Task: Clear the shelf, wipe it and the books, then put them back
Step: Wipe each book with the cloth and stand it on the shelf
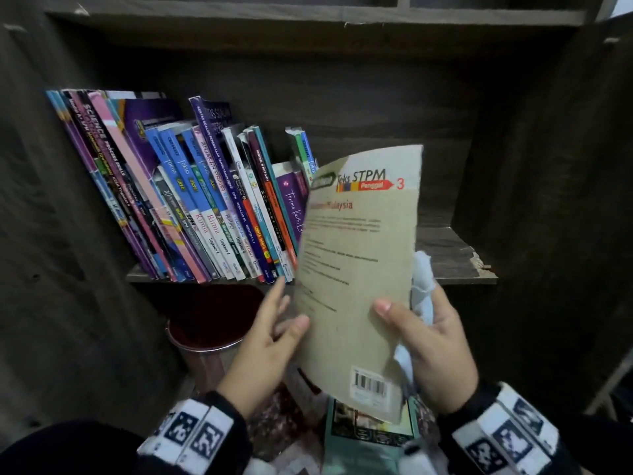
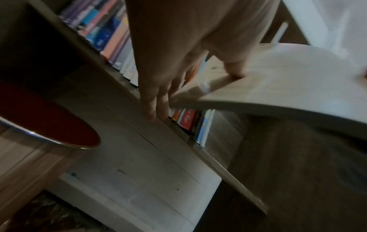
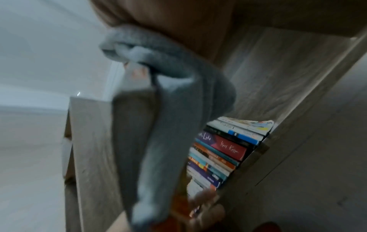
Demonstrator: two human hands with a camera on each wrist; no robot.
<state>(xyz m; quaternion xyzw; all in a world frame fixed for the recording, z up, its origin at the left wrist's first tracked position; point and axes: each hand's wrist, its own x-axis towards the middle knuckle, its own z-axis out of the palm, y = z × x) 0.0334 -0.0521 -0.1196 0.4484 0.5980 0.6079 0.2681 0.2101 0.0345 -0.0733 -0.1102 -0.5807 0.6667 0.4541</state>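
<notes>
A row of books (image 1: 191,200) stands on the shelf (image 1: 452,258), pushed to the left side and leaning left. In front of the row, a bit to the right, a book (image 1: 356,269) is held up between the left hand (image 1: 263,351) and the right hand (image 1: 435,351). A cloth (image 1: 423,289) sits behind that book, in the right hand. A bin (image 1: 209,337) stands below the shelf, left of the hands.

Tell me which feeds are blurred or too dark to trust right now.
Head view: dim bookcase, but the beige book and the shelved spines are readable. Left wrist view: motion-smeared, the left hand soft, corners dark. Right wrist view: the grey cloth is close, blurred and blocks the grip; only the spines are sharp.
</notes>
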